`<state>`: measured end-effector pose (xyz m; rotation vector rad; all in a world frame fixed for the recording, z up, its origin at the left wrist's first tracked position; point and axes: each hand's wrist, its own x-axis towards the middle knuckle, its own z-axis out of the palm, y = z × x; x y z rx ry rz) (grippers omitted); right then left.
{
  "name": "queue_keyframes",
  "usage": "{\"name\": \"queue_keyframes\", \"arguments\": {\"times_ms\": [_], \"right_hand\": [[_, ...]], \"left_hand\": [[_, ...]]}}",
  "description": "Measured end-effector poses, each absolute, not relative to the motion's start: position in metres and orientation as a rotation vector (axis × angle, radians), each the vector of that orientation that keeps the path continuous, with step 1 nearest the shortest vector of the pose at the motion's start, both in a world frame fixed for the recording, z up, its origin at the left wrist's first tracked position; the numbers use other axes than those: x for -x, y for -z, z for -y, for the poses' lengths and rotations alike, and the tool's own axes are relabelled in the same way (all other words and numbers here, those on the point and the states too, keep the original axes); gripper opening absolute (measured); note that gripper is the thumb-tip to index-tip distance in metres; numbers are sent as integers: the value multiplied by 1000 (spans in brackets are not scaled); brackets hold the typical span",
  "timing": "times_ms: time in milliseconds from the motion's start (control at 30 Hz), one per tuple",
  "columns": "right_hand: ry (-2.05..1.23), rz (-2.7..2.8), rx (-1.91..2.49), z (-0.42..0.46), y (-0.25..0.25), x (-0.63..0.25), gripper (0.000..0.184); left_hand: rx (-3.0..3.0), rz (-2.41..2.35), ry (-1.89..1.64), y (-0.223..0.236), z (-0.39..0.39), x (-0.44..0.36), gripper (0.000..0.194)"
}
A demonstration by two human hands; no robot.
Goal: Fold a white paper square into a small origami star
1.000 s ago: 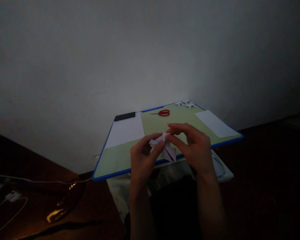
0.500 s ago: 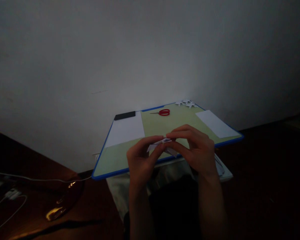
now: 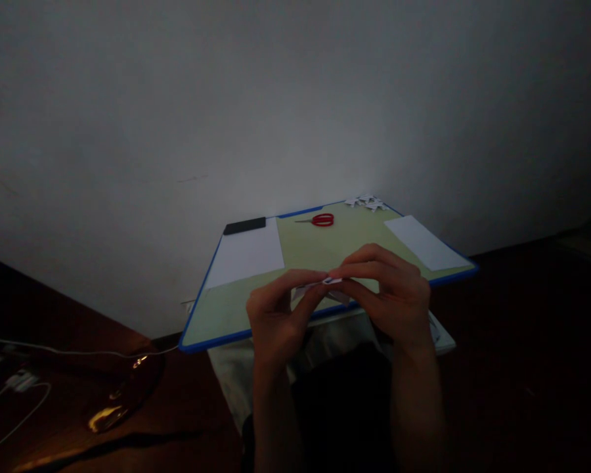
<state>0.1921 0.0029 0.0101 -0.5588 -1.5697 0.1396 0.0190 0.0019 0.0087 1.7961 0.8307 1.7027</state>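
A small piece of folded white paper (image 3: 339,297) is pinched between both hands, above the near edge of a pale green board with a blue rim (image 3: 236,338). My left hand (image 3: 278,318) grips its left part between thumb and forefinger. On the other side my right hand (image 3: 391,295) pinches it with thumb and fingertips, close against the left fingertips. Much of the paper is hidden behind the fingers. Red-handled scissors (image 3: 322,220) lie beyond the hands, blades toward the left.
A white sheet (image 3: 249,253) lies on the board's left, with a dark flat block (image 3: 245,226) at its top. Several folded white paper pieces (image 3: 367,202) sit at the far right corner, another white sheet (image 3: 426,243) nearer. A wall (image 3: 276,98) rises behind. A white cable (image 3: 79,351) runs left.
The fold between my fingertips has been pressed flatter, and the right fingers have closed down on it. Both hands remain in nearly the same place. The view has shifted slightly.
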Motion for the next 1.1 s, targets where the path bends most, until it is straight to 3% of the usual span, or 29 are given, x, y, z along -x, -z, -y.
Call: {"name": "queue_keyframes", "arguments": {"times_ms": [733,1100], "right_hand": [[-132,1610,511,-2,-8,-196,30],[-122,1599,516,-3,-8,-191,23]], "left_hand": [[-2096,-788,-1737,-16,5,-20,21],[-2119,-699,-1775,-18,6,-23,23]]}}
